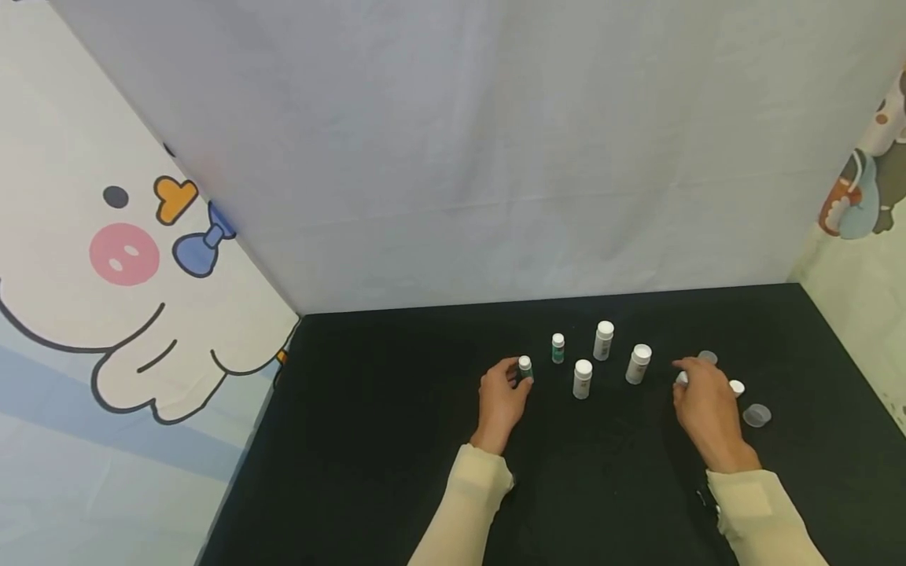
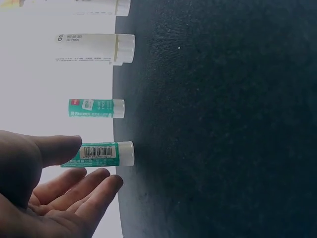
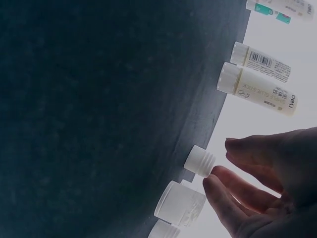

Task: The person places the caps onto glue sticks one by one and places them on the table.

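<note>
My left hand [image 1: 501, 401] is around a small green glue stick [image 2: 101, 154] standing upright on the black table. In the left wrist view the thumb overlaps one side of it, and the loosely bent fingers stay a little off the other. A second green glue stick [image 1: 557, 348] stands just beyond. My right hand [image 1: 705, 399] reaches over loose caps at the right. In the right wrist view, its thumb and fingertips are parted beside a small white ribbed cap [image 3: 199, 161], fingertips right at its edge. A wider translucent cap [image 3: 179, 203] lies beside it.
Three larger white glue sticks stand between the hands: one nearer [image 1: 582, 379], one farther back [image 1: 603, 340] and one to the right [image 1: 638, 364]. Around the right hand lie another white cap [image 1: 737, 387] and a clear cap [image 1: 756, 415]. A pale cloth wall [image 1: 495, 157] closes the back.
</note>
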`<move>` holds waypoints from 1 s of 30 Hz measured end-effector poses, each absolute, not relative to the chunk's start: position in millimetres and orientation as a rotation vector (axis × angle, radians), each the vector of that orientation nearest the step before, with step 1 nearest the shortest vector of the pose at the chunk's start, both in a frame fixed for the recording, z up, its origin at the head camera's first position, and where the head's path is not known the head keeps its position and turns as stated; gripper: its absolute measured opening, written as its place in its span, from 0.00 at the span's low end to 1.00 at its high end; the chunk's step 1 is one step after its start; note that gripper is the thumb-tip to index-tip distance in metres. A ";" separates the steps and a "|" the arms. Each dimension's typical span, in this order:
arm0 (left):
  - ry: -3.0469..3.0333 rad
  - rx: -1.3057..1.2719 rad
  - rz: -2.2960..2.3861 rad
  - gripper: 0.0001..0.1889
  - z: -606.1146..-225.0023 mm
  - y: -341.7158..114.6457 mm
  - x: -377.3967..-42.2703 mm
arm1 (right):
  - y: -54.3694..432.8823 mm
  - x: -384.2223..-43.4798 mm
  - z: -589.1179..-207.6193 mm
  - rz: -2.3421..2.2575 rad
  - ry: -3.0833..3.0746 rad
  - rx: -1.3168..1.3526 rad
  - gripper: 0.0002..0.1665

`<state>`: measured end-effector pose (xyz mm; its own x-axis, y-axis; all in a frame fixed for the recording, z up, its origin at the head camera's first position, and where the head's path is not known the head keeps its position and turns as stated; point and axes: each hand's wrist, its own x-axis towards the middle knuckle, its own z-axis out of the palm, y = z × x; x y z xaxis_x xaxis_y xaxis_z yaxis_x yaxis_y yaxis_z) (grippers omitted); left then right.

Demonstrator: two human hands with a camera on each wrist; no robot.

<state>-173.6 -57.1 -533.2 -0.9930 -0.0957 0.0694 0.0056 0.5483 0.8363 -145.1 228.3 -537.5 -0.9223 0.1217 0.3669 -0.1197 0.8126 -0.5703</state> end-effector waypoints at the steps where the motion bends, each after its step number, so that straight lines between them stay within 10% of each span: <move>1: -2.673 0.077 -1.436 0.17 -533.2 -57.0 -174.1 | 228.4 -145.7 -537.6 0.861 -2.616 -0.009 0.17; 30: -2.671 0.067 -1.443 0.12 -537.5 -59.1 -175.6 | 227.1 -144.6 -536.4 0.903 -2.633 -0.105 0.11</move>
